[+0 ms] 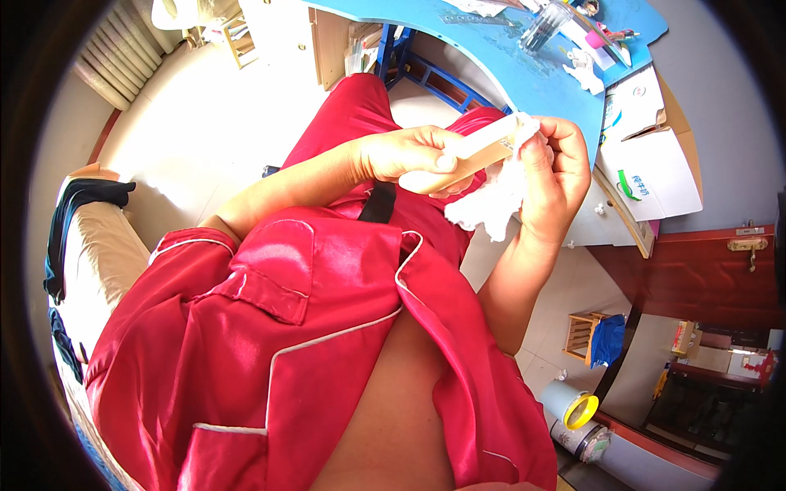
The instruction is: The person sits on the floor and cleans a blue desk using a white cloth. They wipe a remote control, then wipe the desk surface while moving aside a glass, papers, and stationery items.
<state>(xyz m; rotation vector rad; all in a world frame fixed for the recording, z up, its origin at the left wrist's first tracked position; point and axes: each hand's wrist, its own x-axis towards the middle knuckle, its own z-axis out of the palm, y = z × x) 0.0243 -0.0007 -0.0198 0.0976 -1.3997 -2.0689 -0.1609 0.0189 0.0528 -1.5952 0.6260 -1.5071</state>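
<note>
My left hand (417, 153) grips a long, pale cream object with rounded ends (470, 161), thumb on top and fingertips underneath; its exact kind I cannot tell. Small dark writing shows near its far end. Against that far end my right hand (546, 172) pinches a crumpled white tissue or cloth (491, 199), which partly wraps the end and hangs down below. Both hands are raised above my lap, over red satin clothing with white piping (344, 270). A short black strap (377, 202) lies below my left hand.
Ahead is a blue desk (522, 67) with a clear container of pens (545, 27) and crumpled tissue (583, 70). White cartons (651, 166) stand at its right. A wooden stool (580, 334) and a bin with a yellow rim (580, 411) stand lower right; a bed (101, 245) is left.
</note>
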